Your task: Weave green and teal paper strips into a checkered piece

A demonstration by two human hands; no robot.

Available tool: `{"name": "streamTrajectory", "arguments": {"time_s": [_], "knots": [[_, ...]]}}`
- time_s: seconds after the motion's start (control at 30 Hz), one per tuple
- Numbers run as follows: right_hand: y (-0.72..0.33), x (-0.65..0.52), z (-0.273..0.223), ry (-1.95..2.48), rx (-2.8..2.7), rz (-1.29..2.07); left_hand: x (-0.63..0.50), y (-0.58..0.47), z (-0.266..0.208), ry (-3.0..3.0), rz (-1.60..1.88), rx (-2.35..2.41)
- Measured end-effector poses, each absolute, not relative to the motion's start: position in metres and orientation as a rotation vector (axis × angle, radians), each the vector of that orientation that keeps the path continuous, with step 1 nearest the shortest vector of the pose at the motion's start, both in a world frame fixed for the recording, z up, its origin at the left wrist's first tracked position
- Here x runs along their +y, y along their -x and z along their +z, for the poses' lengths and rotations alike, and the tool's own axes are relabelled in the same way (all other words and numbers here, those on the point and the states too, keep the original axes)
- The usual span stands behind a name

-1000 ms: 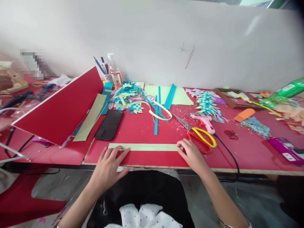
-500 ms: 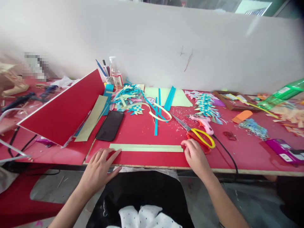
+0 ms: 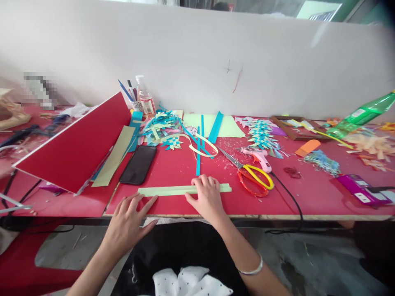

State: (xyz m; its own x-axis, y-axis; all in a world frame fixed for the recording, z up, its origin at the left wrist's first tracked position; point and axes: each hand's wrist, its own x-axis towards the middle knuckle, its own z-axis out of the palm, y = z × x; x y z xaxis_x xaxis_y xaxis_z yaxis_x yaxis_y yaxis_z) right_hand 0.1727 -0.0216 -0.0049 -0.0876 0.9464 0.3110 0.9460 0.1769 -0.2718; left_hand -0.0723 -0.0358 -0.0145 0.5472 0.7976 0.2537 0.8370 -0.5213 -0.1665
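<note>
A pale green folded paper strip (image 3: 173, 191) lies lengthwise near the front edge of the red tabletop. My left hand (image 3: 131, 216) rests at its left end, fingers spread, with the fingertips touching the paper. Over the right half of the strip lies my right hand (image 3: 208, 197), its fingers on the paper and the thumb apart at the lower edge. Neither hand is wrapped round anything. Right of the strip are scissors (image 3: 256, 179) with yellow and red handles. A black phone (image 3: 138, 165) lies beyond my left hand.
A red board (image 3: 77, 144) leans at the left. Behind the strip are a pile of paper strips (image 3: 163, 125) and a loose cream loop (image 3: 212, 150). A pink glue gun (image 3: 261, 158) with a black cord, a green bottle (image 3: 361, 117) and a purple power strip (image 3: 364, 190) stand right.
My right hand has moved left from the strip's right end onto its right half and now lies flatter on it. My left hand stays at the left end. The view has shifted slightly.
</note>
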Motion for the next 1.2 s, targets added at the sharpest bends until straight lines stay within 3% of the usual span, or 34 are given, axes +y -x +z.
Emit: {"name": "streamTrajectory", "arguments": {"time_s": [0.53,0.9,1.2], "knots": [[-0.262,-0.029,-0.026,1.751,-1.891,0.027,-0.034,0.077,-0.014,2.548,-0.205,-1.401],[-0.263,-0.036,-0.023,1.662,-1.779,0.02,-0.034,0.075,-0.008,2.549,-0.18,-1.371],[-0.25,-0.037,-0.007,1.648,-2.187,0.173,-0.03,0.075,-0.001,2.56,-0.174,-1.35]]}}
